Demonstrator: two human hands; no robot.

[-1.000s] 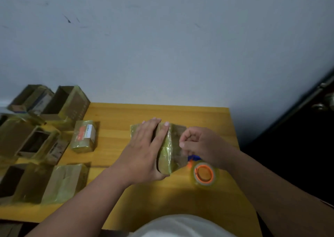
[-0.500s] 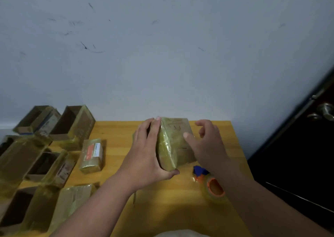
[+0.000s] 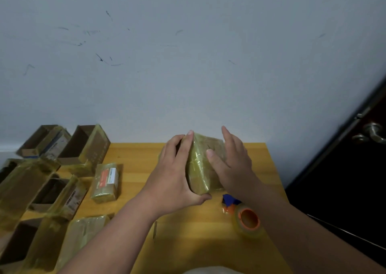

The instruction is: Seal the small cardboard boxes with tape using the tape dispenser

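A small cardboard box (image 3: 201, 165) wrapped in yellowish tape stands tilted on the wooden table (image 3: 208, 242). My left hand (image 3: 175, 173) grips its left side, fingers over the top edge and thumb under the near corner. My right hand (image 3: 231, 165) lies flat with straight fingers on the box's right face. The tape dispenser (image 3: 244, 217), an orange-cored clear roll with a blue cutter, lies on the table just in front of my right wrist, untouched.
A small taped box with a red label (image 3: 105, 181) lies left of centre. Several open cardboard boxes (image 3: 83, 146) crowd the table's left side. A taped packet (image 3: 83, 238) lies at the near left. A dark door with a handle (image 3: 371, 131) is at right.
My right hand went from pinching at the box's edge to lying flat on its right face. The box was tipped up more. The camera view tilted upward.
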